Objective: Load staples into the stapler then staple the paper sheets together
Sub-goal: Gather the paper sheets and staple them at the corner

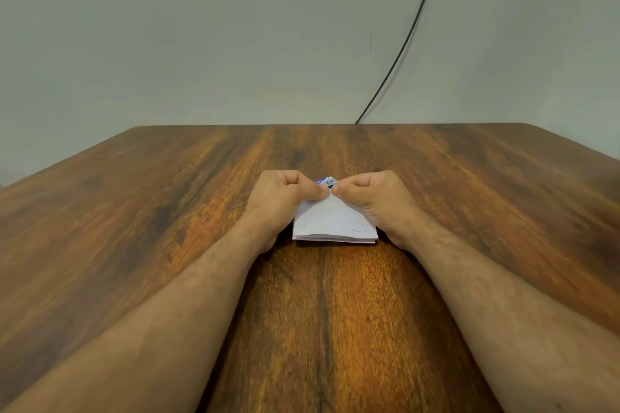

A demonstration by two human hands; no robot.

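At frame centre, the left hand (280, 198) and right hand (372, 199), fingers curled, pinch the paper sheets (333, 223) over a half-hidden blue stapler (324, 181); several staples already dot the near edge, so stapling seems well underway.

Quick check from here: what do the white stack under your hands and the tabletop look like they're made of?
The white stack looks like plain matte paper: thin layered edges show along its near side, with faint marks near the corners. The tabletop looks like wood or a wood-grain laminate, brown with dark streaks and a slight sheen; which of the two cannot be told. Both hands pinch at the stack's far edge.
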